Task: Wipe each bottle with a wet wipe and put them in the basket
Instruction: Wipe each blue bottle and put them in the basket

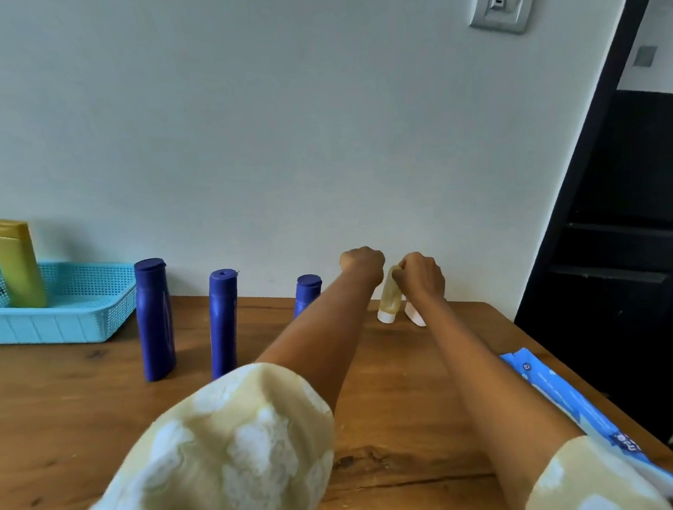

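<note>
At the far edge of the wooden table (75, 407), near the wall, the right hand (420, 274) pinches the top of a small translucent yellowish tube (389, 297) standing on its white cap, while the left hand (362, 262) is curled into a fist just beside it; what it holds cannot be told. 3 dark blue bottles (154, 319) stand upright to the left, and 1 yellow bottle (16, 262) leans inside the turquoise basket (68, 323).
</note>
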`<state>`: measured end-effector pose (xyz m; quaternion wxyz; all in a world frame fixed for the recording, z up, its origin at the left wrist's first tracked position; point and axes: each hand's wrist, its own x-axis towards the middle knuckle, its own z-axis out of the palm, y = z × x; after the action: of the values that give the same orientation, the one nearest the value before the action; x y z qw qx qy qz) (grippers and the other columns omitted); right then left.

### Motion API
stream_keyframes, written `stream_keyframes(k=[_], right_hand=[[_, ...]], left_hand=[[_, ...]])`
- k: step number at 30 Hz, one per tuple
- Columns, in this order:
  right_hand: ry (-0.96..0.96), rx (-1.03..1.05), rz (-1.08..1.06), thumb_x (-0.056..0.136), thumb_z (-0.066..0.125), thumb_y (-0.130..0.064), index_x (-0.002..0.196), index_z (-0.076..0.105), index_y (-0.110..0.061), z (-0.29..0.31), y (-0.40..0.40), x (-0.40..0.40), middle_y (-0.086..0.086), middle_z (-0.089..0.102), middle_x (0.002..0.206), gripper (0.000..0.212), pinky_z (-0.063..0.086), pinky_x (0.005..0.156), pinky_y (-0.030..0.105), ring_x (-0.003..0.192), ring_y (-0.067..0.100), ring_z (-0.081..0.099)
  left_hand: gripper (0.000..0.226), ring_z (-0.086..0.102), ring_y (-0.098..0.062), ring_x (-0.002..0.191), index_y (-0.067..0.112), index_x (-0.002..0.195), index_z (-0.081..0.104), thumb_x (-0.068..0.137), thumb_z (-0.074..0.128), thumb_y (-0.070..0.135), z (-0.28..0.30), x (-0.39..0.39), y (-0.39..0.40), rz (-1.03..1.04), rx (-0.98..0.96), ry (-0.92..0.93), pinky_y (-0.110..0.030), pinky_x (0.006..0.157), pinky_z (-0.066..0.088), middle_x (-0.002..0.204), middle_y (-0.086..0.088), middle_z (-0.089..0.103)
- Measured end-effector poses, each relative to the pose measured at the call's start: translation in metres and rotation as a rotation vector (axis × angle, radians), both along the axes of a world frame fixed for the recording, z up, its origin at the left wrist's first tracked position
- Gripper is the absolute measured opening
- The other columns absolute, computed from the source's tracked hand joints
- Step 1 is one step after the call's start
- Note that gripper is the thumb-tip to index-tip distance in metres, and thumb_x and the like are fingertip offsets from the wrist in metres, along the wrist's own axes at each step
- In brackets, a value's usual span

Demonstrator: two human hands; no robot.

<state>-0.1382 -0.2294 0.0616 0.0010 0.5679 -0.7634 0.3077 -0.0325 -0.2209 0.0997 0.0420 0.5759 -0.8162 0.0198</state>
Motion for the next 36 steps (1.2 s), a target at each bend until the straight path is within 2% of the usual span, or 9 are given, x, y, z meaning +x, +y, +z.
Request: stream_keyframes(k=[2, 5, 7, 11, 16, 23, 26, 30, 36], right_hand=[[-0.013, -0.006, -0.006, 0.088, 0.053, -0.013, 0.091, 0.067, -0.003, 0.000, 0.004, -0.004, 0.015, 0.068, 0.093, 0.017, 0.044, 0.065, 0.028, 0.084, 0.033, 0.064], [0.001, 0.030, 0.003, 0.088, 0.055, -0.022, 0.100, 0.068, -0.010, 0.006, 0.020, -0.009, 0.012, 0.069, 0.095, 0.021, 0.046, 0.066, 0.028, 0.083, 0.030, 0.066], [0.011, 0.077, 0.025, 0.086, 0.056, -0.026, 0.101, 0.068, -0.014, 0.013, 0.035, -0.011, 0.011, 0.069, 0.094, 0.023, 0.051, 0.072, 0.031, 0.084, 0.030, 0.066], [0.031, 0.180, 0.078, 0.083, 0.058, -0.029, 0.097, 0.068, -0.018, 0.024, 0.075, -0.009, 0.008, 0.070, 0.091, 0.020, 0.051, 0.074, 0.030, 0.082, 0.027, 0.067], [0.057, 0.308, 0.105, 0.084, 0.056, -0.027, 0.093, 0.066, -0.019, 0.034, 0.104, 0.006, 0.005, 0.072, 0.085, 0.016, 0.043, 0.057, 0.019, 0.058, 0.020, 0.065], [-0.023, 0.311, 0.097, 0.081, 0.060, -0.054, 0.096, 0.062, -0.013, 0.039, 0.100, 0.000, 0.008, 0.071, 0.086, 0.044, 0.057, 0.075, 0.031, 0.064, 0.024, 0.070], [-0.105, 0.204, 0.074, 0.084, 0.059, -0.050, 0.101, 0.063, -0.010, 0.043, 0.084, -0.016, 0.009, 0.067, 0.099, 0.044, 0.056, 0.082, 0.040, 0.082, 0.026, 0.068], [-0.005, 0.049, 0.055, 0.093, 0.053, -0.029, 0.132, 0.047, -0.011, 0.037, 0.053, -0.032, 0.015, 0.048, 0.133, 0.043, 0.043, 0.094, 0.036, 0.119, 0.031, 0.050], [0.050, 0.113, 0.046, 0.095, 0.051, -0.026, 0.140, 0.038, -0.015, 0.008, 0.006, -0.035, 0.018, 0.040, 0.136, 0.048, 0.041, 0.098, 0.039, 0.123, 0.035, 0.044]], left_hand=[[0.031, 0.059, -0.023, 0.107, 0.005, 0.123, 0.050, 0.092, 0.050, 0.000, 0.000, 0.001, 0.001, -0.001, 0.002, 0.001, -0.024, 0.073, 0.041, 0.119, -0.009, 0.058], [0.035, 0.058, -0.025, 0.109, 0.004, 0.122, 0.049, 0.089, 0.059, 0.001, 0.004, 0.005, 0.006, -0.046, 0.003, 0.018, -0.027, 0.077, 0.044, 0.121, -0.011, 0.056], [0.036, 0.059, -0.025, 0.103, 0.004, 0.116, 0.050, 0.085, 0.067, 0.005, 0.010, 0.008, 0.014, -0.098, 0.020, 0.009, -0.028, 0.076, 0.044, 0.112, -0.010, 0.057], [0.030, 0.056, -0.024, 0.087, 0.008, 0.082, 0.048, 0.079, 0.076, 0.019, 0.014, 0.013, 0.033, -0.204, 0.117, -0.069, -0.032, 0.080, 0.049, 0.082, -0.004, 0.053], [0.044, 0.058, -0.025, 0.097, 0.004, 0.112, 0.059, 0.076, 0.078, 0.021, 0.003, 0.021, 0.052, -0.264, 0.129, -0.078, -0.033, 0.082, 0.047, 0.101, -0.007, 0.058], [0.050, 0.057, -0.023, 0.109, 0.013, 0.125, 0.053, 0.088, 0.059, 0.047, 0.010, 0.028, 0.059, -0.246, 0.025, -0.073, -0.029, 0.077, 0.040, 0.120, -0.004, 0.060], [0.052, 0.055, -0.023, 0.113, 0.012, 0.127, 0.051, 0.091, 0.053, 0.050, 0.022, 0.026, 0.058, -0.244, -0.006, -0.049, -0.031, 0.082, 0.041, 0.124, -0.004, 0.058], [0.047, 0.055, -0.024, 0.115, 0.012, 0.127, 0.052, 0.094, 0.050, 0.046, 0.037, 0.020, 0.052, -0.234, -0.052, -0.050, -0.033, 0.088, 0.044, 0.125, -0.004, 0.058], [0.042, 0.055, -0.023, 0.115, 0.014, 0.127, 0.053, 0.095, 0.050, 0.040, 0.041, 0.021, 0.041, -0.238, -0.101, -0.071, -0.034, 0.090, 0.045, 0.126, -0.003, 0.059]])
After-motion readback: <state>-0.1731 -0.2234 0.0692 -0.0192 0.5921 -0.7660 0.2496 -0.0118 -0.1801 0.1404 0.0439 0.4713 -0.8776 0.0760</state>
